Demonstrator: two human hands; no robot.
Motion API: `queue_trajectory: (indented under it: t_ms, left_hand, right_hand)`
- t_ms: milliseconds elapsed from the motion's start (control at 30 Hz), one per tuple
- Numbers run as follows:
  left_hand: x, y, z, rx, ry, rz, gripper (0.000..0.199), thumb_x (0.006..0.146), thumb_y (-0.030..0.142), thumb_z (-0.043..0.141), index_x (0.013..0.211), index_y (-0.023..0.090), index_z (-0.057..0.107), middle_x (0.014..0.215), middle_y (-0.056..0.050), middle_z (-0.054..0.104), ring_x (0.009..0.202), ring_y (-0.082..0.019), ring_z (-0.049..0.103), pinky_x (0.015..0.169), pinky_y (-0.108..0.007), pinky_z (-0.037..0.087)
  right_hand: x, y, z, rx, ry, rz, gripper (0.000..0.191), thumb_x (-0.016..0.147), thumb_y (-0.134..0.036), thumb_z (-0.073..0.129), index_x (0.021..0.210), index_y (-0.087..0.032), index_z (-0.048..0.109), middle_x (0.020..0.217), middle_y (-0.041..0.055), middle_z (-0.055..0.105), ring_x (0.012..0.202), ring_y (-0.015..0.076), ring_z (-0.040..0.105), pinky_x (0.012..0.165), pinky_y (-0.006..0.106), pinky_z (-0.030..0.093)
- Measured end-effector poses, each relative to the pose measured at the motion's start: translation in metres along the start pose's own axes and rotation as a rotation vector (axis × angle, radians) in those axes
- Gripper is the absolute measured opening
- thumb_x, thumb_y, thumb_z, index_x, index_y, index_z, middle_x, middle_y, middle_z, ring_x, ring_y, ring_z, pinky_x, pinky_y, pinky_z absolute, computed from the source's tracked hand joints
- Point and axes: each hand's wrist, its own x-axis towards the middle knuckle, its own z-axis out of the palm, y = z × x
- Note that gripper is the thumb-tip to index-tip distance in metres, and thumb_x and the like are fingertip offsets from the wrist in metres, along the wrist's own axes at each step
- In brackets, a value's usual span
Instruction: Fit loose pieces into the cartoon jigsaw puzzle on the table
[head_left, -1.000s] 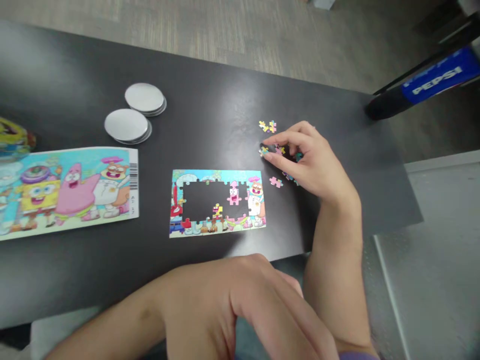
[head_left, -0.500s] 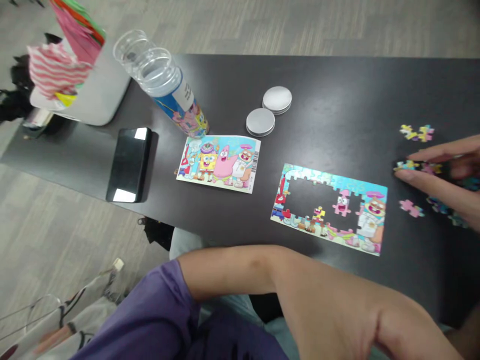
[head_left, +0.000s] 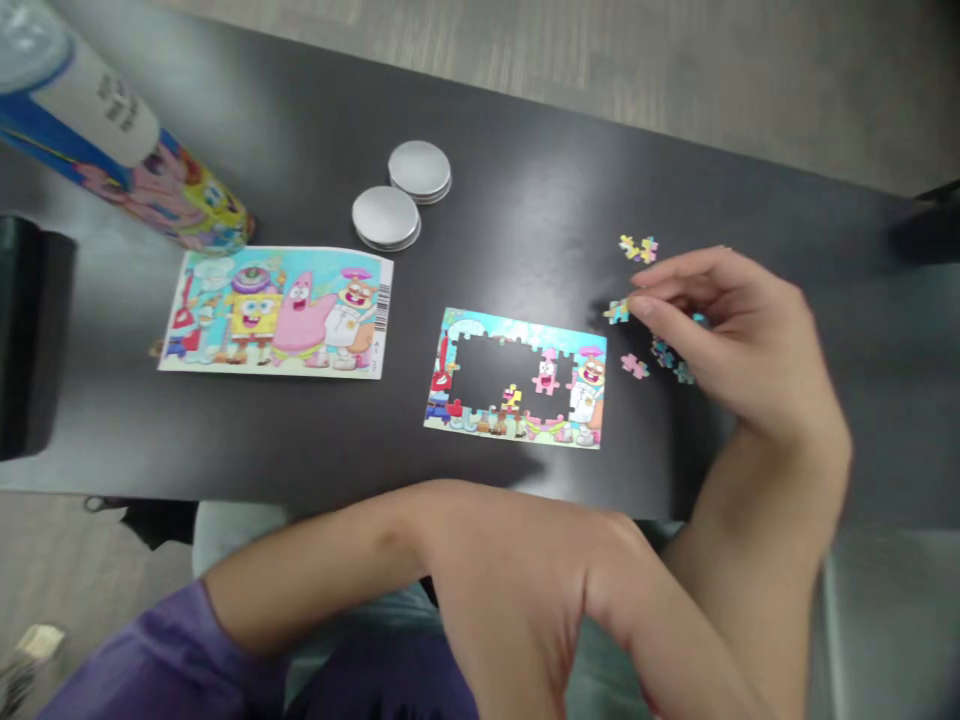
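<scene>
My right hand [head_left: 720, 320] pinches a small blue-and-yellow puzzle piece [head_left: 618, 311] between thumb and forefinger, low over the dark table. My left hand [head_left: 532, 590] is bent down at the table's near edge; its fingers are out of sight. Left of my right hand lies a cartoon puzzle [head_left: 591, 395] with its border joined and a gap inside, where a pink piece [head_left: 547, 374] and a yellow piece [head_left: 511, 396] sit. A pink piece [head_left: 634, 366] lies below my right fingertips, yellow pieces [head_left: 639, 248] above them, and blue pieces [head_left: 663, 352] partly under the hand.
A printed picture card [head_left: 300, 310] lies left of the puzzle. Two silver round tins or lids [head_left: 386, 216] [head_left: 420, 168] are behind it. A cartoon-labelled bottle [head_left: 150, 170] stands at the back left, beside a black object [head_left: 19, 330] at the left edge of the dark table [head_left: 525, 180].
The view has swung right and closer, so more of my right hand and arm shows. My right hand now pinches a single blue-and-yellow piece, lifted from the loose ones.
</scene>
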Motion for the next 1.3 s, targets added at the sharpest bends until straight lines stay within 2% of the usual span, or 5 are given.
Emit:
queue_trajectory:
  t_ms: [233, 433, 767, 1067, 1300]
  left_hand:
    - [0.006, 0.024, -0.002, -0.142, -0.059, -0.239, 0.066, 0.135, 0.075, 0.051, 0.088, 0.028, 0.054, 0.119, -0.012, 0.074, 0.108, -0.024, 0.072, 0.11, -0.04, 0.063]
    - [0.002, 0.025, 0.002, -0.111, 0.006, -0.239, 0.086, 0.124, 0.102, 0.044, 0.083, 0.027, 0.053, 0.112, -0.011, 0.076, 0.115, -0.026, 0.082, 0.121, -0.036, 0.064]
    - [-0.008, 0.016, 0.0, -0.006, -0.005, -0.207, 0.098, 0.115, 0.112, 0.043, 0.082, 0.02, 0.058, 0.133, -0.01, 0.085, 0.153, -0.043, 0.087, 0.136, -0.036, 0.055]
    - [-0.009, 0.006, 0.0, -0.041, 0.008, -0.164, 0.095, 0.116, 0.108, 0.062, 0.069, 0.025, 0.05, 0.087, -0.007, 0.066, 0.152, -0.037, 0.085, 0.138, -0.04, 0.059]
    - [-0.001, 0.019, -0.004, -0.059, -0.038, -0.151, 0.075, 0.13, 0.087, 0.051, 0.088, 0.025, 0.057, 0.123, -0.012, 0.079, 0.122, -0.027, 0.078, 0.125, -0.036, 0.063]
  right_hand:
    - [-0.001, 0.003, 0.0, -0.008, -0.024, 0.043, 0.019, 0.103, -0.044, 0.097, 0.116, -0.033, 0.088, 0.102, 0.003, 0.089, 0.085, 0.0249, 0.078, 0.072, 0.04, 0.058]
    - [0.002, 0.019, -0.003, -0.15, 0.116, 0.083, 0.012, 0.105, -0.036, 0.088, 0.116, -0.031, 0.087, 0.1, 0.0014, 0.081, 0.064, 0.0183, 0.056, 0.063, 0.037, 0.051]
    - [0.014, 0.029, -0.003, -0.323, 0.016, -0.049, 0.037, 0.115, -0.028, 0.082, 0.147, -0.036, 0.098, 0.125, 0.0112, 0.071, 0.121, 0.035, 0.076, 0.121, 0.059, 0.068]
    - [0.011, 0.02, -0.001, -0.345, 0.088, -0.017, 0.019, 0.105, -0.027, 0.092, 0.123, -0.032, 0.096, 0.121, 0.0089, 0.079, 0.098, 0.0283, 0.075, 0.098, 0.051, 0.067]
    - [0.014, 0.006, 0.004, -0.514, 0.144, 0.041, 0.008, 0.107, -0.029, 0.095, 0.113, -0.035, 0.093, 0.114, 0.0083, 0.08, 0.089, 0.0293, 0.072, 0.092, 0.054, 0.063]
